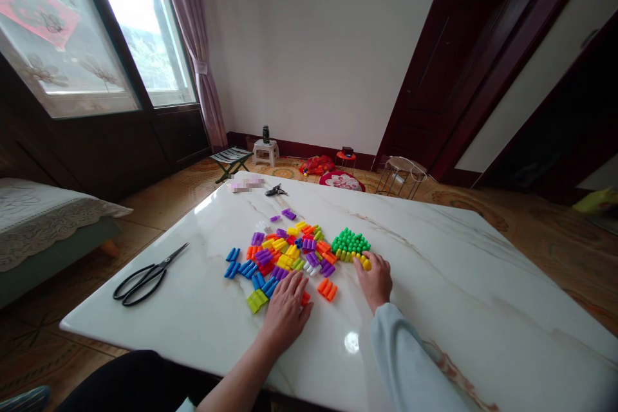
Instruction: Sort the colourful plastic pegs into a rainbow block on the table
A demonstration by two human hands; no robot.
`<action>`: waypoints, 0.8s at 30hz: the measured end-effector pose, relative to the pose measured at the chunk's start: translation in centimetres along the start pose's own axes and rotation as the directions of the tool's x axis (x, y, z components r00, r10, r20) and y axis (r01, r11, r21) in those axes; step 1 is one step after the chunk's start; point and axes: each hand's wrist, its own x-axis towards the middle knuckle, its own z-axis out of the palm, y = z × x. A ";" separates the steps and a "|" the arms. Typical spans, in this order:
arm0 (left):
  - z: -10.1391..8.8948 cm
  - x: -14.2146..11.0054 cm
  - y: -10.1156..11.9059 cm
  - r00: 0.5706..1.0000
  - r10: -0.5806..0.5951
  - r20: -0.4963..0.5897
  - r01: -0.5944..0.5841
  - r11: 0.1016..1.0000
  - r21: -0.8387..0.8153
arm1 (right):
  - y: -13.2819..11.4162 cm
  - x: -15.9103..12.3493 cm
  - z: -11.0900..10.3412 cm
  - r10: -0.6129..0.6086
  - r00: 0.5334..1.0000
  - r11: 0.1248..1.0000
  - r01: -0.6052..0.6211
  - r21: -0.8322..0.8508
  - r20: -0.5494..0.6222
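Observation:
A heap of small coloured plastic building pieces (290, 254) lies in the middle of a white marble table (458, 283). At the heap's right edge sits a joined block of green pieces with a yellow row under it (350, 243). My left hand (286, 312) lies flat on the table with its fingers spread, its fingertips touching the near side of the heap, next to yellow-green pieces (257, 300) and orange pieces (327, 289). My right hand (374, 280) is closed, pinching a yellow piece (366, 263) at the lower right corner of the green block.
Black scissors (147, 277) lie on the table's left part. A bunch of keys (275, 191) rests near the far edge. A bed (43, 219) stands to the left. Small stools (265, 151) and a wire stand (403, 174) are on the floor beyond.

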 end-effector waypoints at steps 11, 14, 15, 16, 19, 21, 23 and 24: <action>0.0 0.0 0.0 1.000 0.004 0.001 -0.004 1.000 -0.010 | 0.5 -0.4 0.7 -0.040 0.999 0.993 0.036 0.114 0.029; 0.0 -0.1 0.0 1.000 0.004 -0.009 -0.004 1.000 -0.031 | 0.1 -1.8 -0.1 0.013 1.000 0.979 -0.016 0.205 0.017; 0.1 -0.1 -0.1 1.000 0.004 -0.010 -0.004 0.999 -0.036 | -0.5 -2.4 -0.2 0.032 0.999 0.967 -0.038 0.251 0.026; 0.1 -0.1 -0.1 1.000 0.003 -0.010 -0.003 0.999 -0.039 | -1.3 -3.0 -0.4 0.041 0.998 0.953 -0.054 0.297 0.047; 0.2 -0.1 -0.1 1.000 -0.006 -0.016 0.006 0.999 -0.040 | -5.0 -4.3 -0.3 -0.023 0.990 0.916 -0.035 0.399 0.141; 0.3 -0.1 -0.1 1.000 -0.010 -0.024 0.009 0.999 -0.036 | -7.6 -4.5 -0.1 -0.078 0.980 0.907 -0.005 0.420 0.181; 0.4 -0.1 0.0 0.999 -0.014 -0.039 0.012 0.999 -0.031 | -9.7 -4.2 0.1 -0.126 0.972 0.906 0.031 0.421 0.200; 0.4 -0.2 0.0 0.999 -0.015 -0.051 0.014 0.999 -0.029 | -10.5 -3.9 0.2 -0.153 0.968 0.903 0.055 0.426 0.200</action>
